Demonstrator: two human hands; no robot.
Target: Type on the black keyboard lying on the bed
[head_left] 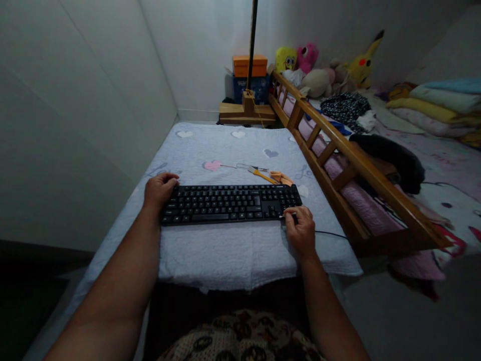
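A black keyboard point(221, 203) lies flat on a pale quilted cloth point(225, 250), its keys facing up. My left hand point(160, 190) is closed on the keyboard's left end, with its fingers at the far left corner. At the near right corner, by the number keys, my right hand point(300, 228) pinches a small thin stick whose whitish tip touches or nearly touches the keys; its kind is hard to make out. Just behind the keyboard lie a yellow-handled brush point(262, 175), a thin metal tool point(250, 167) and a crumpled orange cloth point(281, 177).
A wooden bed rail point(338, 140) runs along the right side, with bedding and plush toys point(317, 80) beyond it. A wooden stand point(248, 113) and an orange box point(250, 65) are at the back. A black cable point(330, 233) trails right. A pale wall point(93, 100) borders the left.
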